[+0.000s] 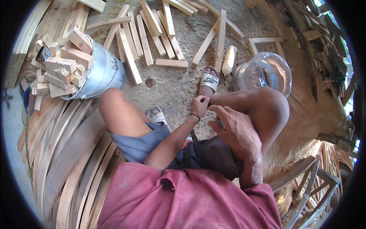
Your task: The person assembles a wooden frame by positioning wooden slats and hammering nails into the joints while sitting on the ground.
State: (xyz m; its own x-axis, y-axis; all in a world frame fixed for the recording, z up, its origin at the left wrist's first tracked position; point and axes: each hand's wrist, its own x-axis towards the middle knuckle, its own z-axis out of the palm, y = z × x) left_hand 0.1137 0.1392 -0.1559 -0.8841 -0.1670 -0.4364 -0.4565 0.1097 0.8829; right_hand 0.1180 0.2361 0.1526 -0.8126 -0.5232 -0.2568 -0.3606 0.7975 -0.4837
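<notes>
My left hand [199, 106], with a dark band at its wrist, is closed beside my right shin, just behind the white slide sandal [209, 81]. Its fingertips are pressed together; whatever they hold, if anything, is too small or hidden to make out. My right hand [237, 128] hovers over my right thigh, fingers loosely bent and spread from the thumb, with nothing visible in it. The fingertips of both hands are close to each other. Ahead of my right foot lie a pale plastic bottle [229, 60] and a long wooden strip [220, 40].
A metal bucket [105, 66] full of wood offcuts stands at the left. A clear plastic container [280, 74] sits to the right of the bottle. Several wooden pieces [145, 40] are scattered ahead. Long boards [72, 152] lie at my left; a wooden frame [324, 191] is lower right.
</notes>
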